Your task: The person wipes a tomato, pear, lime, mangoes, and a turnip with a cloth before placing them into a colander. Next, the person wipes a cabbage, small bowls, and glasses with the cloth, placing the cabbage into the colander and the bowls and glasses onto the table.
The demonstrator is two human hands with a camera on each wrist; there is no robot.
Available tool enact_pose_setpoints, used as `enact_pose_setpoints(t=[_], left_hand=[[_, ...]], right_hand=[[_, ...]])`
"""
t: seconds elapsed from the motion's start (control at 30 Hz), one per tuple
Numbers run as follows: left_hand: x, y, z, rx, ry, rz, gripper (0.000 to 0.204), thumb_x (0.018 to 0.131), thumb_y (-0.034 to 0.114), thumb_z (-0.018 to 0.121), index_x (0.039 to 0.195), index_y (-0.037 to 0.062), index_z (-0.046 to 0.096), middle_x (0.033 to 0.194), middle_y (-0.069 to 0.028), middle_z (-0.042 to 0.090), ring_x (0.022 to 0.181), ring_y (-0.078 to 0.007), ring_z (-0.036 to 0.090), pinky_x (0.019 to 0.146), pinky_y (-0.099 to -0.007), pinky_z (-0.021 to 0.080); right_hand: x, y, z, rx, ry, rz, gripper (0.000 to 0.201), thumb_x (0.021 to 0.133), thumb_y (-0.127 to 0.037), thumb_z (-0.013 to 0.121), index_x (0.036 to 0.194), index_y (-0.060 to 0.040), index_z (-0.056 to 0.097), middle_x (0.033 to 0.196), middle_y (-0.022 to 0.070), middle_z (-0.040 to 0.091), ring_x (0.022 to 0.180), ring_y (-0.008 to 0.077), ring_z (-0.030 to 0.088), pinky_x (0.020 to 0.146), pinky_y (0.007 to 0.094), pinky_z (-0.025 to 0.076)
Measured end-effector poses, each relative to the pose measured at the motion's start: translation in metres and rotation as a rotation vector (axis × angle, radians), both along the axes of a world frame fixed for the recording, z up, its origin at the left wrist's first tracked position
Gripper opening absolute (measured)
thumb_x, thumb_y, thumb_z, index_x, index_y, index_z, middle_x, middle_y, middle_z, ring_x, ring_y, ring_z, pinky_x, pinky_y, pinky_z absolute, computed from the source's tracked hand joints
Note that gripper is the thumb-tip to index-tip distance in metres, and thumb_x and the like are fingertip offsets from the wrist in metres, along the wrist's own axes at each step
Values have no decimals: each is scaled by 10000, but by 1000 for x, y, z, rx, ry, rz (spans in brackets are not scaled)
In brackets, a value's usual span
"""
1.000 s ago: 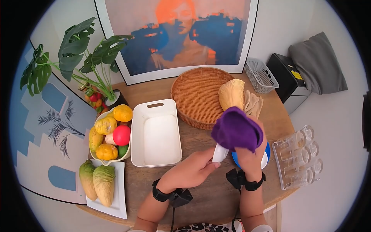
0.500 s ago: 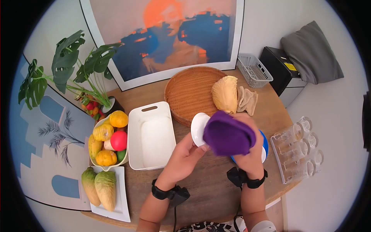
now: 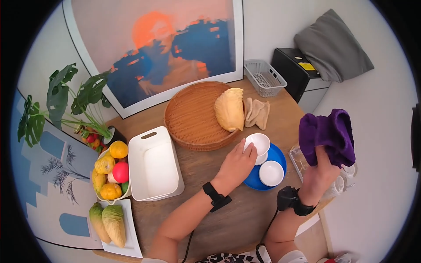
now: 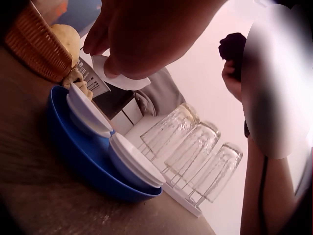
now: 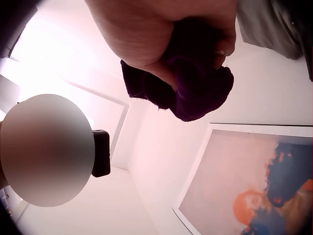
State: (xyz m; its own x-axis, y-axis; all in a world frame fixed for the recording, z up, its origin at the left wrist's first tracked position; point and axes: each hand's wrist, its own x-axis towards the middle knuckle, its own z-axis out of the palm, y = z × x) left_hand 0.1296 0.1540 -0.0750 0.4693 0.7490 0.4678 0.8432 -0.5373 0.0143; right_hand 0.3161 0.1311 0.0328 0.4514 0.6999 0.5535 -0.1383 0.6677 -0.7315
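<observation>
My left hand [image 3: 234, 170] pinches a small white bowl [image 3: 259, 142] by its rim, over the far side of a round blue tray [image 3: 280, 158]. In the left wrist view, that bowl [image 4: 131, 84] hangs above the blue tray [image 4: 73, 142], apart from the white bowls in it. One white bowl [image 3: 271, 173] sits near the tray's right side; another [image 3: 262, 159] shows partly beneath the held one. Raised at the right, my right hand [image 3: 321, 177] grips a bunched purple cloth [image 3: 326, 136], its fingers partly hidden by the fabric.
Behind the tray stands a round wicker basket [image 3: 188, 114] with a pale yellow, ridged item [image 3: 230, 109] and a beige cloth [image 3: 257, 113] beside it. To the left are a white bin [image 3: 155, 171] and a bowl of fruit. A rack of glasses [image 4: 190, 156] stands right of the tray.
The purple cloth has moved away from the white bowl, rightward in my right hand. My left hand has carried the bowl over the blue tray. The head view has shifted rightward.
</observation>
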Motion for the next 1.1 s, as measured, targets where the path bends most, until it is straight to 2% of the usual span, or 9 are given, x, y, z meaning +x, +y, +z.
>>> enact_pose_setpoints(t=[0.23,0.47,0.57,0.63,0.67,0.73,0.77,0.83,1.1], left_hand=[[6,5,-16,-38,290,54,413,866,115,551,1239,-61,552,1261,-195,602,1219,-362,552,1060,-414,423],[15,-9,-15,-27,208,33,466,869,120,548,1309,-31,521,1363,-196,521,1317,-362,447,1100,-438,368],[24,-27,0,-22,186,-21,510,836,142,598,1311,-23,515,1349,-207,512,1310,-344,442,1061,-431,396],[31,-38,6,-384,56,-84,470,842,148,623,1260,-40,521,1236,-223,566,1158,-317,560,925,-414,476],[34,-40,4,-384,56,-82,470,842,148,623,1260,-40,521,1236,-223,566,1158,-317,560,925,-414,476],[41,-42,1,-466,-155,46,374,874,162,616,1166,-48,515,1035,-237,634,929,-324,652,754,-432,514],[44,-39,2,-462,-158,48,374,874,162,616,1166,-48,515,1035,-237,634,929,-324,652,754,-432,514],[48,-33,5,-663,-260,182,327,889,192,614,1086,-39,493,850,-234,659,764,-367,668,667,-459,519],[49,-26,3,-782,-500,247,332,844,117,561,1096,-73,459,799,-261,658,760,-418,657,702,-495,521]], right_hand=[[7,4,-2,20,50,-25,469,851,45,584,1310,31,489,1215,137,599,1120,266,609,984,387,507],[9,5,2,21,73,23,462,862,48,577,1314,34,484,1234,141,584,1141,265,596,1003,399,493],[9,4,7,46,200,43,430,804,79,668,1219,44,564,1151,133,653,1044,227,639,962,370,495],[10,6,6,91,181,36,418,810,72,668,1217,48,573,1143,132,657,1044,227,639,963,373,495],[9,6,6,91,182,38,418,810,72,668,1217,48,573,1143,132,657,1044,227,639,963,373,495],[5,6,9,67,185,37,413,810,65,675,1211,48,577,1139,130,660,1039,227,641,962,373,495],[5,6,8,71,184,41,413,810,65,675,1211,48,577,1139,130,660,1039,227,641,962,373,495],[6,5,5,13,93,52,452,866,38,586,1309,31,494,1214,123,598,1116,248,608,986,378,500],[4,9,2,10,66,33,443,861,34,597,1294,33,506,1201,126,606,1085,249,625,957,364,519]])
